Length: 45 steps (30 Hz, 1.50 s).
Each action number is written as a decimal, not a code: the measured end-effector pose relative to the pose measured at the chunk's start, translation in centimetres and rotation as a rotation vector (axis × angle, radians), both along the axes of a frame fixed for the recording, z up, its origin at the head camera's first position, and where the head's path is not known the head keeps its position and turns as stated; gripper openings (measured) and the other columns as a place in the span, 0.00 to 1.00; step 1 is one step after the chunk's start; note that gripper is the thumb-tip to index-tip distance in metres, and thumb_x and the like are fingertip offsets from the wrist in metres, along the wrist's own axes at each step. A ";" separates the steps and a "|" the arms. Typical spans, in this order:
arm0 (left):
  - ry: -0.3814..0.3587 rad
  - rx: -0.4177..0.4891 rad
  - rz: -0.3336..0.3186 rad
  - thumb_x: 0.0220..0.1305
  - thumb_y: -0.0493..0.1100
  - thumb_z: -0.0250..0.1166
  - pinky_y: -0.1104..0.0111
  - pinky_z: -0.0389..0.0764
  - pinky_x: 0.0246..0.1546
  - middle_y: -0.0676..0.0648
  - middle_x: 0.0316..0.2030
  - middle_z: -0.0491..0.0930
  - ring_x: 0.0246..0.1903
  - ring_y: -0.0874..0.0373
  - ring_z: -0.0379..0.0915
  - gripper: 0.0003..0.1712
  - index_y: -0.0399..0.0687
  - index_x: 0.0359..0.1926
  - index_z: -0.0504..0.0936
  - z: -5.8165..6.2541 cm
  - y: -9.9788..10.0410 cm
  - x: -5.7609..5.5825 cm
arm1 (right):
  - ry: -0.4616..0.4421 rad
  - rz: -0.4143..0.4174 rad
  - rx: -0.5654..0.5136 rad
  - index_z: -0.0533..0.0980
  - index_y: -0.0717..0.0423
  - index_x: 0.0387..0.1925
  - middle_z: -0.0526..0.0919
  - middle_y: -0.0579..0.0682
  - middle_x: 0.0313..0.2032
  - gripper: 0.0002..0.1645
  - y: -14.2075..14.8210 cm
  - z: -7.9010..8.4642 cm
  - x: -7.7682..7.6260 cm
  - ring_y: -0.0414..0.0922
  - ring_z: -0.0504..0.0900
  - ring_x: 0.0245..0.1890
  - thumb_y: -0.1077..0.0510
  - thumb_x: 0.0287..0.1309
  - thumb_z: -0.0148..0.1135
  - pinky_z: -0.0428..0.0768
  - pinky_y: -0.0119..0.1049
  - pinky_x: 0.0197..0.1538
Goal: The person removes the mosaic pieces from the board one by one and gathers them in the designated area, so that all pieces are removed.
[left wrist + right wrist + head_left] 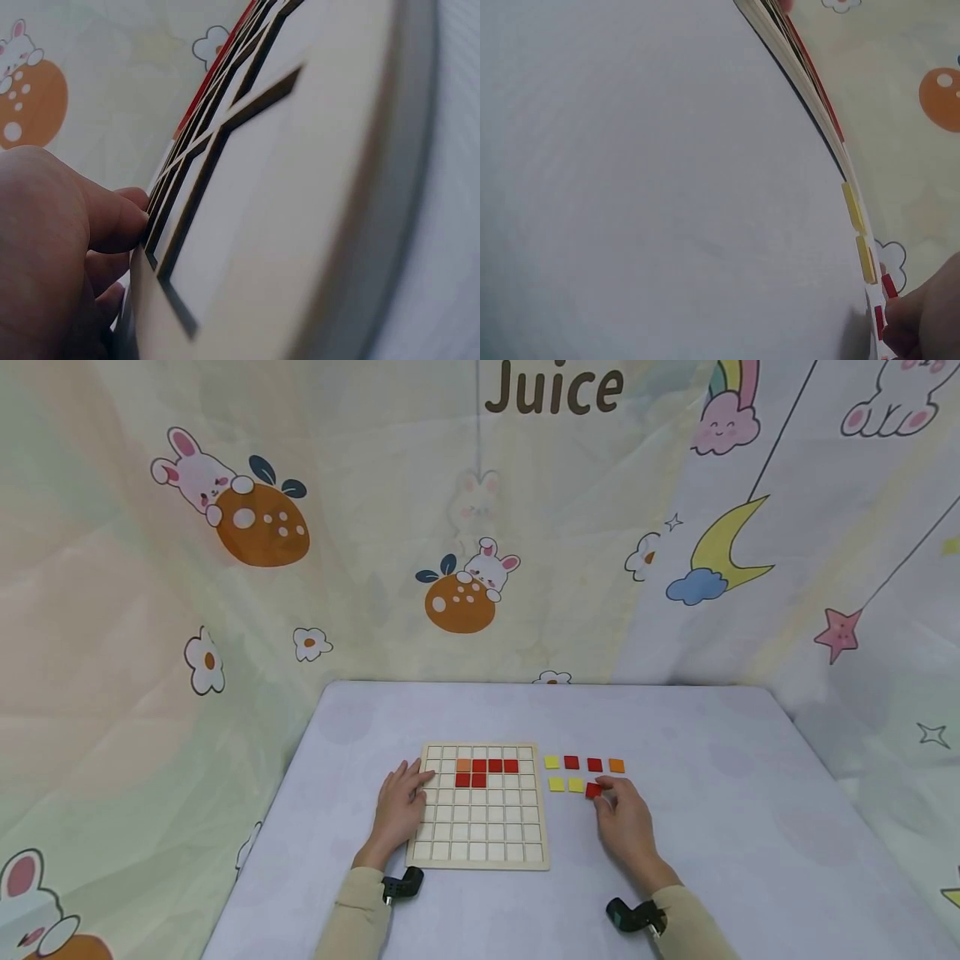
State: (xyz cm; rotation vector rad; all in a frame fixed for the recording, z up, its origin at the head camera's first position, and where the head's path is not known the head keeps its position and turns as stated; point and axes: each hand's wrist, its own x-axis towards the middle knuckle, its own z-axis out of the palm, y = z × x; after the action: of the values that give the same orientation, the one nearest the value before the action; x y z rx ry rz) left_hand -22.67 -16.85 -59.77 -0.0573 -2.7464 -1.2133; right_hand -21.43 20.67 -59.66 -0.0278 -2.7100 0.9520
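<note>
A wooden grid board [478, 867] lies on the table. Its upper rows hold an orange tile [463, 766] and several red tiles [495, 766]. My left hand [397, 810] rests at the board's left edge, a finger reaching onto the frame; in the left wrist view the fingers [112, 221] touch that edge. To the right of the board, my right hand [626, 827] pinches a red tile [592, 791] between thumb and forefinger. In the right wrist view the fingertips [900, 315] partly hide the red tile [879, 322].
Loose tiles lie in two rows right of the board: yellow tiles [556, 784], red tiles [572, 762] and an orange tile [617, 766]. The white table [750, 827] extends right of them. A patterned cloth [360, 527] hangs behind the table's back edge.
</note>
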 end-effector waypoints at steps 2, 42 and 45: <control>-0.001 0.004 -0.001 0.66 0.33 0.55 0.53 0.39 0.75 0.42 0.70 0.63 0.74 0.45 0.45 0.21 0.45 0.58 0.81 0.0 0.0 0.0 | -0.001 -0.003 0.008 0.76 0.57 0.54 0.78 0.52 0.49 0.21 0.3 0.0 -0.1 0.45 0.72 0.35 0.65 0.59 0.63 0.77 0.35 0.34; 0.029 -0.021 0.003 0.64 0.33 0.56 0.49 0.43 0.74 0.40 0.69 0.65 0.73 0.41 0.48 0.21 0.43 0.57 0.81 0.0 0.0 -0.1 | -0.075 0.037 0.035 0.77 0.57 0.54 0.75 0.55 0.47 0.19 1.7 0.1 -1.4 0.50 0.76 0.44 0.64 0.61 0.63 0.84 0.45 0.46; 0.016 -0.019 0.004 0.65 0.33 0.55 0.50 0.42 0.74 0.41 0.70 0.64 0.73 0.43 0.47 0.21 0.44 0.58 0.81 0.1 0.0 0.0 | -0.073 0.040 0.039 0.77 0.57 0.55 0.75 0.55 0.47 0.19 1.6 0.2 -1.4 0.49 0.75 0.42 0.64 0.61 0.63 0.83 0.43 0.44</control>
State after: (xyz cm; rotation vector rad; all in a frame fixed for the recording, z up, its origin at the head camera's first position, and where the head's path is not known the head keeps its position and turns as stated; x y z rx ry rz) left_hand -22.72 -16.82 -59.67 -0.0635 -2.7428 -1.1809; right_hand -22.85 22.32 -59.45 -0.0011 -2.8055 0.9266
